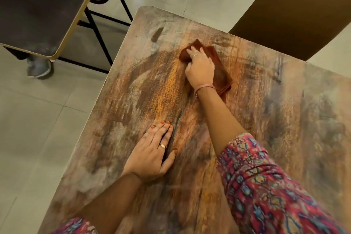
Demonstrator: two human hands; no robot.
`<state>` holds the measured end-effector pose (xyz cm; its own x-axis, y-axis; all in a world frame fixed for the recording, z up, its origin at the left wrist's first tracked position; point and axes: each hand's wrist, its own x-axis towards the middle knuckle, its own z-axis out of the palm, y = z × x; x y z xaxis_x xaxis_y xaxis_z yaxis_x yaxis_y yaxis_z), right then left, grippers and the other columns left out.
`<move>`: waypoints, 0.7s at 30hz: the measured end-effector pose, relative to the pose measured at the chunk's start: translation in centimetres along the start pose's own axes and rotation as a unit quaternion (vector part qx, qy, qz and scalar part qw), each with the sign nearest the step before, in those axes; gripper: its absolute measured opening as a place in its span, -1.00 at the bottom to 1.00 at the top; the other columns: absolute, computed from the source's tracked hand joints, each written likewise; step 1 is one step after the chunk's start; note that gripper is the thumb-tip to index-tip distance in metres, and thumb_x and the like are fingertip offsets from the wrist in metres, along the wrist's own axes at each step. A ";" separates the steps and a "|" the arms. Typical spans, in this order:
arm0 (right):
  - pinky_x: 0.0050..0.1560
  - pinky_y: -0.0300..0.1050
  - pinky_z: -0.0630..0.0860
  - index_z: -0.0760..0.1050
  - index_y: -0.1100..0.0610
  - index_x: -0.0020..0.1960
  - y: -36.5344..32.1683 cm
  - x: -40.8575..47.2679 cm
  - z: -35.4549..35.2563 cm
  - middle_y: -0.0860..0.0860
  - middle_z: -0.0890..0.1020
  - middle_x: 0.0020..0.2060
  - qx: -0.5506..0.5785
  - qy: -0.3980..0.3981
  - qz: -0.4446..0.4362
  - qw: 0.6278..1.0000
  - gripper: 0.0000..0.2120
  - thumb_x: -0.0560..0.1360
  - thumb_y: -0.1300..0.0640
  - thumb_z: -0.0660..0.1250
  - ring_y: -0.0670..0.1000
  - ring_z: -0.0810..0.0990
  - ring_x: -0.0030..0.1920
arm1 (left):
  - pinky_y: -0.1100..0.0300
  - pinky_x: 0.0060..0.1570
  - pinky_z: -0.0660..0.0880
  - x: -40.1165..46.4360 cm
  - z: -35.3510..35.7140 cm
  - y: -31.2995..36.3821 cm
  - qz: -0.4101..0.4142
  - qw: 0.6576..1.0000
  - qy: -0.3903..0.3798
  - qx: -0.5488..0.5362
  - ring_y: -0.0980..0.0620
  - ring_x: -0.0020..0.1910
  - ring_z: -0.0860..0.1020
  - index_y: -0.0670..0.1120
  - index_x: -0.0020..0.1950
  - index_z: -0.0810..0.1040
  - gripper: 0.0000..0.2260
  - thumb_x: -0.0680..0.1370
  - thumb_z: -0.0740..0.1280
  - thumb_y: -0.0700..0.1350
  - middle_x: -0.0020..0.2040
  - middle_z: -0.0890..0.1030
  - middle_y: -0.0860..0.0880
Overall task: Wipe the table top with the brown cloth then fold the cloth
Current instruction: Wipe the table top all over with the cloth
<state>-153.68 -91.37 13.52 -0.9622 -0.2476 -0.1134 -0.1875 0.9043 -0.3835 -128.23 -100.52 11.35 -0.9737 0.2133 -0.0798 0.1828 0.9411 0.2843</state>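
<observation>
1. Your left hand (pixel 152 155) lies flat on the near part of the table top (pixel 275 119), fingers straight and together, holding nothing; it looks to be bracing you while the other arm reaches.
2. Your right hand (pixel 200 66) presses down on the brown cloth (pixel 221 70) farther along the table, toward its far edge, fingers bent over the bunched front of the cloth and gripping it against the wood.
3. You appear to be mid-wipe: darker swept streaks show around the cloth and down the middle, while pale, dusty patches remain along the left edge and near the far corner. Those areas look left to do, and the final fold is not yet begun, though the cloth already lies doubled under your palm.
4. The surface is a worn, wood-grain top with rounded corners, mottled orange, grey and brown.
5. Beyond it: pale floor tiles (pixel 38 119), a dark-topped table (pixel 38 5) on black metal legs at left, and a brown panel (pixel 294 15) at right.
</observation>
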 end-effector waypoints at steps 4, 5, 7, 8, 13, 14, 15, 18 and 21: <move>0.50 0.12 0.11 0.33 0.03 0.47 -0.8 -5.0 0.7 -0.06 0.30 0.50 0.015 -0.008 0.016 1.000 -0.50 0.55 0.24 0.14 -0.02 0.12 0.54 | -0.08 0.38 0.28 0.1 0.0 -0.1 0.006 1.000 -0.009 -0.015 -0.16 0.40 0.34 -0.26 0.43 0.33 -0.41 0.55 0.13 0.14 0.39 0.41 -0.20; 0.48 0.11 0.16 0.33 0.02 0.47 -0.8 -7.7 0.9 -0.07 0.31 0.49 0.011 -0.009 0.003 1.000 -0.51 0.55 0.21 0.15 -0.03 0.14 0.53 | -0.08 0.37 0.29 0.1 -0.1 -0.2 0.005 1.000 -0.011 -0.022 -0.16 0.40 0.34 -0.26 0.43 0.33 -0.41 0.55 0.13 0.13 0.39 0.41 -0.21; 0.38 0.04 0.28 0.35 -0.02 0.46 -0.7 -13.9 1.4 -0.10 0.33 0.48 -0.004 -0.017 -0.014 1.000 -0.54 0.56 0.10 0.17 -0.08 0.17 0.52 | -0.07 0.38 0.28 0.0 -0.4 -0.2 0.003 0.999 -0.010 -0.032 -0.16 0.40 0.34 -0.27 0.42 0.34 -0.43 0.56 0.14 0.12 0.38 0.41 -0.22; 0.33 0.00 0.31 0.36 -0.05 0.45 -0.6 -16.9 1.4 -0.12 0.33 0.47 -0.013 -0.022 -0.016 1.000 -0.56 0.57 0.02 0.16 -0.10 0.18 0.51 | -0.06 0.39 0.27 -0.1 -0.7 -0.2 0.006 0.999 -0.004 -0.040 -0.15 0.40 0.35 -0.27 0.40 0.37 -0.45 0.56 0.15 0.10 0.37 0.42 -0.22; 0.29 -0.09 0.35 0.31 -0.16 0.46 2.2 -26.9 1.2 -0.19 0.28 0.47 -0.041 -0.059 -0.027 0.997 -0.56 0.61 -0.16 0.03 -0.14 0.20 0.49 | 0.04 0.39 0.28 -0.4 -2.3 -1.0 -0.001 0.973 0.041 -0.228 -0.04 0.40 0.35 -0.24 0.39 0.39 -0.55 0.58 0.21 -0.02 0.37 0.43 -0.15; 0.26 -0.10 0.34 0.29 -0.18 0.46 2.8 -27.4 1.2 -0.20 0.25 0.47 -0.052 -0.062 -0.030 0.996 -0.56 0.61 -0.16 0.02 -0.15 0.18 0.49 | 0.05 0.39 0.29 -0.4 -2.9 -1.7 -0.014 0.964 0.052 -0.260 -0.01 0.40 0.34 -0.23 0.41 0.36 -0.55 0.58 0.22 -0.03 0.38 0.40 -0.13; 0.24 -0.09 0.32 0.27 -0.19 0.47 3.3 -27.1 1.3 -0.20 0.23 0.49 -0.062 -0.061 -0.035 0.996 -0.56 0.61 -0.16 0.02 -0.15 0.16 0.49 | 0.07 0.38 0.30 -0.3 -3.5 -2.7 -0.030 0.961 0.071 -0.264 0.00 0.39 0.33 -0.22 0.42 0.34 -0.54 0.58 0.22 -0.04 0.37 0.39 -0.13; 0.32 0.00 0.21 0.21 -0.19 0.50 3.8 -22.5 1.6 -0.17 0.18 0.52 -0.059 -0.025 -0.023 0.998 -0.54 0.61 -0.13 0.00 -0.15 0.08 0.52 | 0.11 0.35 0.24 0.2 -5.1 -7.0 -0.143 0.954 0.145 -0.220 -0.05 0.36 0.31 -0.22 0.44 0.30 -0.51 0.57 0.24 -0.05 0.37 0.36 -0.16; 0.44 0.09 0.08 0.21 -0.15 0.51 3.7 -12.9 1.2 -0.14 0.18 0.53 -0.042 0.031 0.046 0.998 -0.55 0.62 -0.10 0.00 -0.10 0.04 0.54 | 0.09 0.36 0.23 1.1 -6.2 -11.3 -0.278 0.913 0.171 -0.243 -0.10 0.33 0.30 -0.22 0.46 0.25 -0.50 0.57 0.27 -0.10 0.36 0.31 -0.19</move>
<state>-141.72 -85.23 12.41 -0.9859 -0.1434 -0.0864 -0.1121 0.9486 -0.2959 -132.24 -112.53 14.00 -0.8985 -0.4345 -0.0619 -0.3537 0.6333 0.6884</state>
